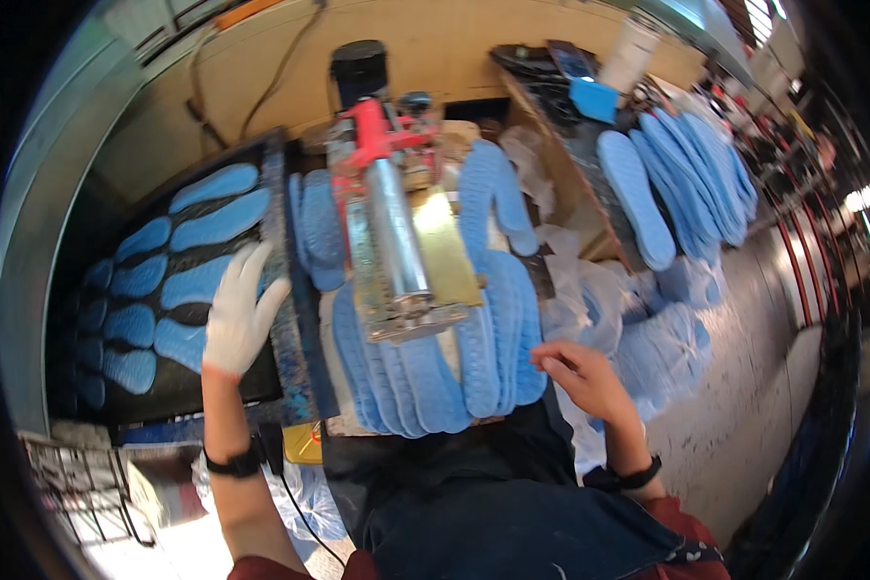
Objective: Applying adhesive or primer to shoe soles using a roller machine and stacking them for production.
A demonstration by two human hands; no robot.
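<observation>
Clock face centred on the middle of the view.

Left hand [237, 314]: white-gloved, at 9 o'clock; fingers extended, thumb spread away from them. Nothing visible in its grasp. It lies over the near-centre side of a dark tray [288, 360]; contact with the blue insoles [213, 220] there cannot be told. The tray's insoles lie in rows, reaching out towards 8 and 10 o'clock.

Right hand [582, 379]: bare, at 4 o'clock; fingers bent, thumb close to the index finger. Cannot tell whether anything is pinched. Fingertips at the edge of a right-hand stack of insoles [503, 333]; touching or just beside, unclear.

Second stack [391, 372] at 7 o'clock, insoles overlapping like a fan. More insoles at 10 and 1 o'clock, flanking a metal device [394, 227] with a red upper part and silver cylinder, which sits just off centre towards 11.

At 2 o'clock: insoles on a dark board [563, 126], several overlapping. Clear plastic bags [662, 353] at 4 o'clock, beyond the right hand. Black canister [359, 72] at 11.
</observation>
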